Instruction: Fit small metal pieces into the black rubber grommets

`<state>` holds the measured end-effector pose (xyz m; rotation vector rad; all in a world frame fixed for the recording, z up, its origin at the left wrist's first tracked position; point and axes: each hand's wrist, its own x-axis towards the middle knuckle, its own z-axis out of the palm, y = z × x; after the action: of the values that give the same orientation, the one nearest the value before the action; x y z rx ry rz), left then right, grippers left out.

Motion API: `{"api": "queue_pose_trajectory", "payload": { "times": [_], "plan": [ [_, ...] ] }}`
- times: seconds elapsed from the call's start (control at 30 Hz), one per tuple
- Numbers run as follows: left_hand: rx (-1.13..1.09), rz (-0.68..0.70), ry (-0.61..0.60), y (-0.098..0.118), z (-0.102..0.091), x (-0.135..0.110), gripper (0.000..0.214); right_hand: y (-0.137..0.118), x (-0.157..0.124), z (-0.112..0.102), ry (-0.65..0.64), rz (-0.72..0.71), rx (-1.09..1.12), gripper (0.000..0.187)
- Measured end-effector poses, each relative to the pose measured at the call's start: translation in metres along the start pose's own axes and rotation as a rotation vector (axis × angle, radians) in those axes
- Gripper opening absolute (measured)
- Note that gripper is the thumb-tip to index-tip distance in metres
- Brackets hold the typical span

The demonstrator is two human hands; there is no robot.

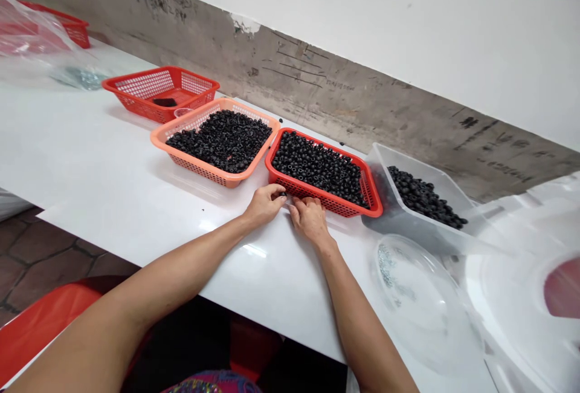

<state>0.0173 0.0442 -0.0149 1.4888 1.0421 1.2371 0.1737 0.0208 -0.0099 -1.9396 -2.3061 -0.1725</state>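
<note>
My left hand (263, 205) pinches a small black ring-like part (283, 194) between thumb and fingertips, just in front of the red basket. Close beside it, my right hand (310, 217) has its fingers curled together near the basket's front wall. Anything in those fingers is too small or hidden to make out. The red basket (317, 190) is filled with small black ring-shaped parts (312, 163). To its left stands an orange basket (203, 167) with many smaller black pieces (226, 139).
Right of the red basket, a clear plastic bin (408, 236) holds black rounded parts (421, 196). A clear round lid or tray (435, 308) with small shiny pieces lies nearer me. Farther left are another red basket (140, 103) and a plastic bag (36, 36). A wall (203, 36) runs behind.
</note>
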Motion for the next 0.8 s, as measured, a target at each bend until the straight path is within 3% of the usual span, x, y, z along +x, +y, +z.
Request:
{"api": "queue_pose_trajectory", "payload": {
  "times": [0.43, 0.63, 0.8],
  "plan": [
    [-0.019, -0.007, 0.024, -0.004, 0.001, 0.001, 0.018, -0.004, 0.003, 0.006, 0.032, 0.04, -0.007, 0.037],
    [-0.013, -0.016, 0.032, -0.004, -0.001, 0.001, 0.019, 0.01, 0.003, 0.002, 0.047, -0.044, 0.187, 0.033],
    [-0.015, -0.019, 0.043, -0.001, -0.001, 0.002, 0.018, 0.01, -0.004, -0.002, -0.006, -0.091, 0.17, 0.028]
  ]
}}
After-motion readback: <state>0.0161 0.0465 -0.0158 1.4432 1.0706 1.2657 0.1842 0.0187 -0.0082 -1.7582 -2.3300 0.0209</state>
